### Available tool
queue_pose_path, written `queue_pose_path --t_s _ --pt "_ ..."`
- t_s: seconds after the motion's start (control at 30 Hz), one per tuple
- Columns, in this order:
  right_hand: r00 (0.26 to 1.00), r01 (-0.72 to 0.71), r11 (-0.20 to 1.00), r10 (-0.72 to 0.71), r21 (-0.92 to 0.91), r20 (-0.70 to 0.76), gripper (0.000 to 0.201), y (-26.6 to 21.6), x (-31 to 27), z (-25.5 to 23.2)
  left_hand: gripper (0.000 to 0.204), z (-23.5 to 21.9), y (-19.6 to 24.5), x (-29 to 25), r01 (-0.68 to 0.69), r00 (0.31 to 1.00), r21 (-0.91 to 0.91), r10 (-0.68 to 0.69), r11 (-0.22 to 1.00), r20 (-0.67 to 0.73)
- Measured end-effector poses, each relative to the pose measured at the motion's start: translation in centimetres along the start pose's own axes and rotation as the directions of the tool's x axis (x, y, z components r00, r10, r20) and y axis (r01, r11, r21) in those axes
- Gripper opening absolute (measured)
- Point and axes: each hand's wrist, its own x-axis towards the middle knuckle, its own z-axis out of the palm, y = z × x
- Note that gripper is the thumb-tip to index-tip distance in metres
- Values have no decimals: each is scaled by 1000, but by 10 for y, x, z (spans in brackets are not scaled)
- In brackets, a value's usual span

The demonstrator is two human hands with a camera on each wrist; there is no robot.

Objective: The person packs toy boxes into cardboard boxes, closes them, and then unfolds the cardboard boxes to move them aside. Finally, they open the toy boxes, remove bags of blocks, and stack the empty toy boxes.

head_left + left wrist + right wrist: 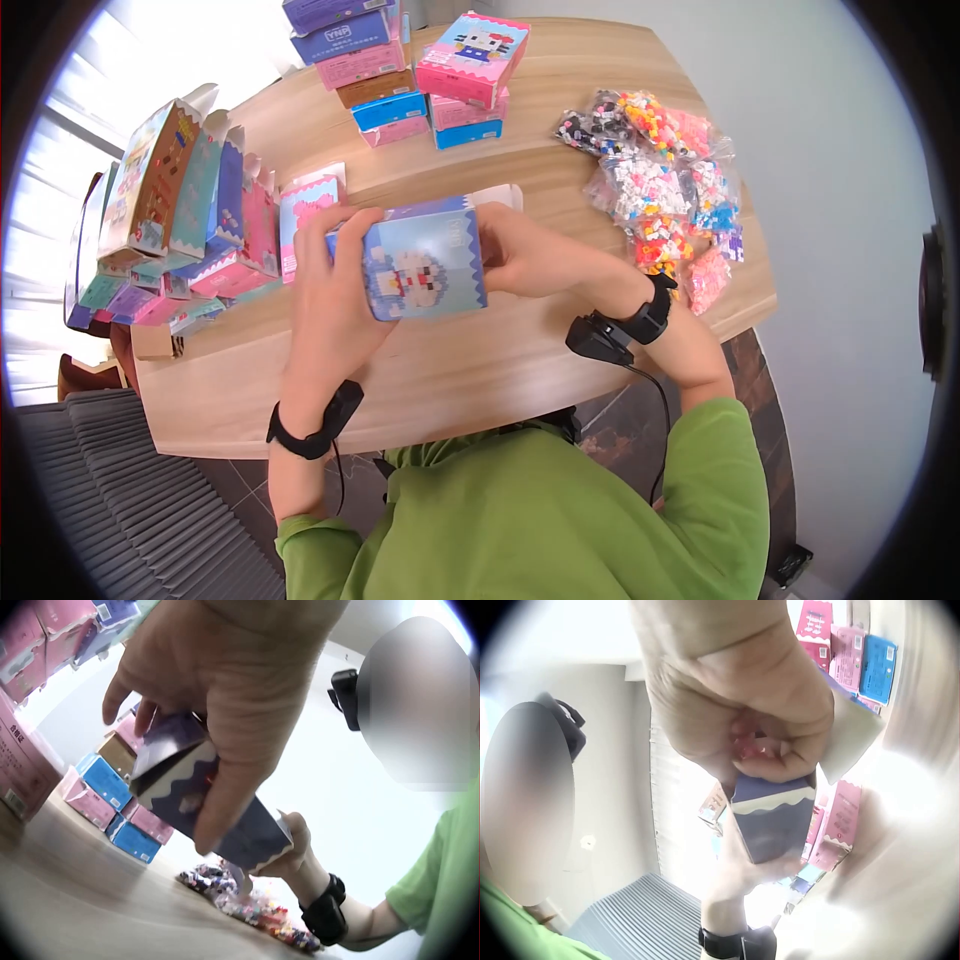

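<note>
A blue building-block box with a pixel figure on its front is held up over the table between both hands. My left hand grips its left end, thumb and fingers on opposite sides, as the left wrist view also shows. At the other end, my right hand has its fingers curled at the box edge, beside a raised pale flap. Something reddish with bright glints shows in the gap between the curled right fingers in the right wrist view; I cannot tell what it is.
Opened boxes are piled on the left. A pink box lies behind the left hand. More boxes stand stacked at the back, one with a white cat figure on top. Clear bags of coloured pieces lie heaped on the table's right side.
</note>
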Motion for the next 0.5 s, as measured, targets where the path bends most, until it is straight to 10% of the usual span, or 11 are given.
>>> queue_pose_path --t_s 0.1,0.23,0.33,0.37,0.43,0.5 --pt "979 -171 985 167 -23 -120 35 -20 -11 -6 66 -5 4 2 -53 998 -14 53 998 25" --pt "963 41 906 -148 -421 -224 25 -39 -43 -26 72 -18 5 -3 35 994 -58 -29 998 102" --pt "691 246 904 -417 -350 -590 15 -62 -82 -56 75 -26 -2 -2 90 995 -24 -89 996 45" --pt "661 115 931 -333 -348 -672 13 -80 -101 -62 75 -24 -6 -2 138 990 -6 -138 990 4" --pt "571 8 634 -638 -773 -517 14 -90 -120 -85 72 -19 -19 -4 177 984 171 -169 969 -60" --pt "442 -486 329 -706 -809 -553 13 -95 -128 -80 68 -12 -17 -2 296 954 368 -292 881 -67"
